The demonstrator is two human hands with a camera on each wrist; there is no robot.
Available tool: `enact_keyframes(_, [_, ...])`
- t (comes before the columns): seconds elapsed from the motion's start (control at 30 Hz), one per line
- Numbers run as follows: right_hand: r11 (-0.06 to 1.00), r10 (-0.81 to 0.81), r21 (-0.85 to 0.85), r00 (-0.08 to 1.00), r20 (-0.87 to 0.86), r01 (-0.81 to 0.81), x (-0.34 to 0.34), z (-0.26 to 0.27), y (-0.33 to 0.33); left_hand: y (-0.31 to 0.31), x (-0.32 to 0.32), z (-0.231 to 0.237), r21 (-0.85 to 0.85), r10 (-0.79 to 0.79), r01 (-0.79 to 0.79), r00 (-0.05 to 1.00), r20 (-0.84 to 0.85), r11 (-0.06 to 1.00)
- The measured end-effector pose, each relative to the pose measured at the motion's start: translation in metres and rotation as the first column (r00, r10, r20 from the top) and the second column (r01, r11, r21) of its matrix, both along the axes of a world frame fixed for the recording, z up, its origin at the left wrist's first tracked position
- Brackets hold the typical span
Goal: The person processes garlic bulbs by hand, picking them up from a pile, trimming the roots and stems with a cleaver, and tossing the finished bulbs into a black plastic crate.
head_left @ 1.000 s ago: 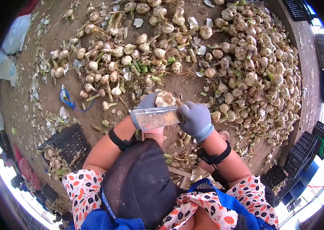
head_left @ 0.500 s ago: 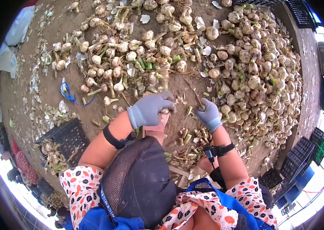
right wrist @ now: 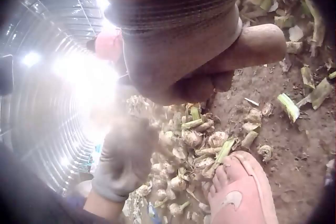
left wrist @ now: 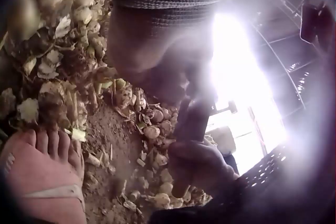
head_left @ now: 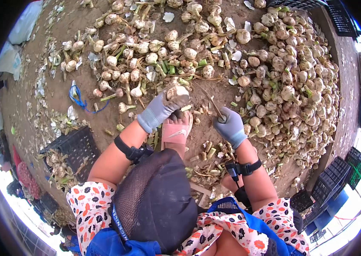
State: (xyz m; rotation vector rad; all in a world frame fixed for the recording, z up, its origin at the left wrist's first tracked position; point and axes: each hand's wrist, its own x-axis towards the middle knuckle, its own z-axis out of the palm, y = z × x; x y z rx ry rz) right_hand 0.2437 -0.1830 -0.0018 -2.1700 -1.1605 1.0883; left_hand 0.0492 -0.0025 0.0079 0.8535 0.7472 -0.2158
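Observation:
In the head view my gloved left hand (head_left: 160, 112) grips a garlic bulb (head_left: 177, 91), held just above a sandalled foot. My gloved right hand (head_left: 231, 127) grips a knife (head_left: 210, 100) to the right, apart from the bulb. Its blade is seen nearly edge-on, slanting up and left. The knife's wooden handle (right wrist: 260, 47) sticks out of the right fist in the right wrist view. Both wrist views are hazy with glare, and the bulb is hard to make out there.
A large heap of garlic bulbs (head_left: 293, 89) lies at the right. More bulbs with stalks (head_left: 144, 57) are scattered ahead. A black crate (head_left: 76, 149) stands at the left, near a blue cord (head_left: 77, 96). Cut stalks (head_left: 208, 151) lie between the feet, by the pink sandal (head_left: 175, 133).
The knife, earlier broadside across the left hand and bulb, has swung away right with the right hand. My left hand dipped, turned over, then rose forward with a bulb showing on top.

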Motion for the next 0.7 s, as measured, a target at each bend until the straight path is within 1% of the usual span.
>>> enact_keyframes(0.03, [1.000,0.002,0.001,1.000,-0.001,-0.002,-0.001,0.001,0.001,0.003,0.003,0.008,0.192,-0.152,0.176,0.979,-0.135,0.965])
enact_keyframes(0.07, [1.000,0.001,0.030,1.000,0.010,-0.002,-0.001,0.003,0.002,-0.005,-0.010,-0.009,0.092,0.043,-0.043,0.999,0.002,0.995])
enact_keyframes(0.1, [0.998,0.001,0.058,1.000,0.021,-0.002,-0.002,0.005,0.003,-0.009,-0.009,-0.011,0.090,0.045,-0.045,0.999,0.002,0.995])
enact_keyframes(0.17, [0.997,0.027,0.068,0.999,0.047,-0.030,-0.003,0.007,0.007,-0.017,-0.002,-0.014,0.359,0.044,-0.024,0.998,-0.049,0.933])
enact_keyframes(0.2, [0.995,0.051,0.076,0.996,0.072,-0.057,-0.005,0.007,0.009,-0.018,0.000,-0.015,0.359,0.044,-0.024,0.998,-0.050,0.933])
enact_keyframes(0.27, [0.994,0.078,0.063,0.993,0.091,-0.084,-0.006,0.008,0.012,-0.020,0.004,-0.018,0.392,0.024,-0.068,0.993,0.117,0.918])
enact_keyframes(0.3, [0.993,0.104,0.051,0.988,0.111,-0.110,-0.007,0.008,0.013,-0.024,0.003,-0.025,0.391,0.023,-0.068,0.993,0.117,0.918])
enact_keyframes(0.33, [0.993,0.104,0.051,0.988,0.111,-0.110,-0.008,0.009,0.014,-0.030,0.001,-0.036,0.123,0.175,-0.210,0.953,0.246,0.970])
enact_keyframes(0.37, [0.986,0.112,0.109,0.983,0.145,-0.128,-0.010,0.009,0.014,-0.033,-0.001,-0.042,-0.168,0.348,-0.309,0.880,0.324,0.936])
enact_keyframes(0.4, [0.975,0.118,0.166,0.977,0.179,-0.148,-0.011,0.009,0.015,-0.027,0.002,-0.027,-0.168,0.348,-0.309,0.880,0.322,0.936])
enact_keyframes(0.43, [0.975,0.118,0.164,0.977,0.177,-0.147,-0.013,0.011,0.016,-0.018,0.002,-0.011,0.074,0.054,-0.064,0.990,0.130,0.995])
enact_keyframes(0.47, [0.968,0.138,0.177,0.968,0.208,-0.176,-0.015,0.014,0.018,-0.012,0.002,-0.001,0.250,-0.207,0.233,0.970,-0.128,0.940])
enact_keyframes(0.5, [0.961,0.157,0.188,0.958,0.238,-0.204,-0.016,0.017,0.019,-0.014,-0.002,-0.006,0.249,-0.208,0.235,0.970,-0.128,0.940])
enact_keyframes(0.53, [0.961,0.155,0.188,0.959,0.238,-0.202,-0.017,0.019,0.020,-0.017,-0.006,-0.014,0.449,-0.222,0.212,0.975,-0.029,0.868])
enact_keyframes(0.57, [0.944,0.207,0.196,0.937,0.281,-0.267,-0.017,0.021,0.022,-0.019,-0.007,-0.014,0.627,-0.254,0.158,0.965,0.066,0.763])
enact_keyframes(0.6, [0.922,0.256,0.201,0.911,0.323,-0.331,-0.018,0.022,0.023,-0.024,-0.004,-0.012,0.007,0.223,-0.225,0.968,0.117,0.974])
enact_keyframes(0.63, [0.922,0.255,0.202,0.911,0.322,-0.330,-0.019,0.025,0.025,-0.025,-0.002,-0.014,0.007,0.222,-0.224,0.968,0.116,0.974])
enact_keyframes(0.7, [0.881,0.316,0.247,0.890,0.330,-0.404,-0.025,0.031,0.029,-0.026,0.001,-0.015,0.228,0.120,-0.158,0.978,0.174,0.961])
